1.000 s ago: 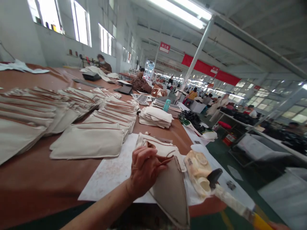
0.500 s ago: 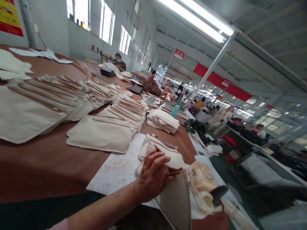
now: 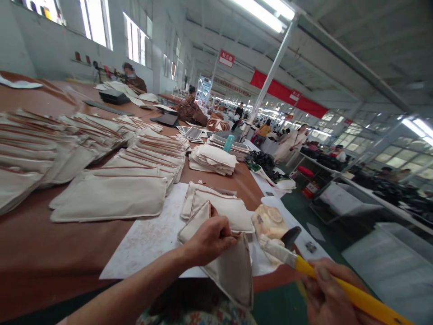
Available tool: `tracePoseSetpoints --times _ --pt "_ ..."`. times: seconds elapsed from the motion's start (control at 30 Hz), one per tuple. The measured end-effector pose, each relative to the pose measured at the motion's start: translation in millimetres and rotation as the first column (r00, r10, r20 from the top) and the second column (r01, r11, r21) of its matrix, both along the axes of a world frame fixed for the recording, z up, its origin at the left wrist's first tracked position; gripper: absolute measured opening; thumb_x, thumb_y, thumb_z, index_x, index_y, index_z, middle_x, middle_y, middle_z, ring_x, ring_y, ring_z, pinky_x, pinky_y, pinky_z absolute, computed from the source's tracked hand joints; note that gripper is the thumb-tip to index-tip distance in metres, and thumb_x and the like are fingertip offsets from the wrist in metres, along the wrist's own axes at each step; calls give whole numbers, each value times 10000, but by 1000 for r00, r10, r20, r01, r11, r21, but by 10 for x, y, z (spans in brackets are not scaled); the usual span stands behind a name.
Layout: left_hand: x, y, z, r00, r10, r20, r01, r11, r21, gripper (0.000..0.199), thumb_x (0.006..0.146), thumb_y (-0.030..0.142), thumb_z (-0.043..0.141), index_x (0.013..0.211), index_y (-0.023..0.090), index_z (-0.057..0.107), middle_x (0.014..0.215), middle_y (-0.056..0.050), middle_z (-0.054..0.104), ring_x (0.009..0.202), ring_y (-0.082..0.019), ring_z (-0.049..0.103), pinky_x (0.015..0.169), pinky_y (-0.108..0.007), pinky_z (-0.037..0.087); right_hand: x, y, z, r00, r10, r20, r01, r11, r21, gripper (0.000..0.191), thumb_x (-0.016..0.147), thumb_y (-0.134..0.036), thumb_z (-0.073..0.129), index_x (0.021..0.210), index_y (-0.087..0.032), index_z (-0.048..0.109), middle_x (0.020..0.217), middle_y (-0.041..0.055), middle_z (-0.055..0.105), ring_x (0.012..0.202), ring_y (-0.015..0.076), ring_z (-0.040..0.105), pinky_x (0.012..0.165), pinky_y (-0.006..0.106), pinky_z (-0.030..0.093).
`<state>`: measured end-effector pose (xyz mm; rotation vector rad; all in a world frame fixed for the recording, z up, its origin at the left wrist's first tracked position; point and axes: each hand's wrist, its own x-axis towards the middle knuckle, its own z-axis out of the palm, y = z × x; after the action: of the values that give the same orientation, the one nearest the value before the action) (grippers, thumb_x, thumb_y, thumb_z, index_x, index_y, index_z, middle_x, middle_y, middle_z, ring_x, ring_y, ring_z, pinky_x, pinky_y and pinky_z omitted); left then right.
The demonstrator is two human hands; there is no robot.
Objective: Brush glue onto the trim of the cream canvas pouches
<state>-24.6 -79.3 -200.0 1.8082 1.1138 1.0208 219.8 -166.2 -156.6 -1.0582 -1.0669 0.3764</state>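
My left hand (image 3: 211, 241) pinches the brown-lined edge of a cream fabric pouch (image 3: 233, 271), whose lower part hangs over the table's front edge. In my right hand (image 3: 333, 289), at the lower right, is a brush (image 3: 306, 266) with a yellow handle; its pale bristle end points left, over a cut-open, glue-stained plastic container (image 3: 270, 221). Behind my left hand, more cream pouches (image 3: 219, 205) lie on a white paper sheet (image 3: 149, 246).
Rows of overlapping cream pouches (image 3: 111, 194) cover the left of the brown table (image 3: 77, 246). Farther back are a pale stack (image 3: 213, 158) and a turquoise object (image 3: 229, 143). A grey bin (image 3: 389, 262) stands at the right. Several people are in the background.
My right hand has come into view with the brush. My left hand's fingers have closed more tightly on the pouch edge. The view has turned to the right.
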Motion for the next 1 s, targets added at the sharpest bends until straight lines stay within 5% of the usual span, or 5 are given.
tracePoseSetpoints --times 0.3,0.4,0.63,0.83,1.0 --pt "229 9 8 993 42 107 -27 990 -142 116 741 240 689 797 177 610 729 33 569 684 -121 480 592 -214 350 4 400 -220 848 59 526 -140 983 117 79 943 -211 632 901 -189 695 770 13 651 639 158 610 586 264 479" --pt "266 5 -14 992 63 110 -49 992 -120 107 745 221 688 760 179 591 692 38 545 651 -115 464 572 -210 343 105 398 -209 835 -63 546 -37 985 171 60 946 -200 635 917 -193 688 842 19 671 731 168 639 681 271 489" --pt "330 -36 -55 996 82 -26 -73 962 263 160 796 193 674 708 201 541 688 30 602 665 -133 528 852 -330 468 164 312 -229 760 27 649 -156 977 142 96 961 -170 594 988 -211 676 870 10 693 762 168 662 703 271 503" --pt "266 -206 -77 994 -52 -98 96 848 521 223 933 151 535 723 211 486 742 61 703 712 -102 649 1138 -406 323 387 308 -330 960 -29 280 26 1000 13 133 925 -312 687 899 -183 705 813 43 641 698 187 593 658 311 472" --pt "223 -285 -89 986 -117 -117 161 836 524 206 942 156 546 756 222 491 840 58 758 894 -106 709 1192 -381 249 212 210 -296 964 196 -178 -234 945 -228 272 852 -418 769 839 -160 684 554 -20 474 491 118 423 449 218 345"
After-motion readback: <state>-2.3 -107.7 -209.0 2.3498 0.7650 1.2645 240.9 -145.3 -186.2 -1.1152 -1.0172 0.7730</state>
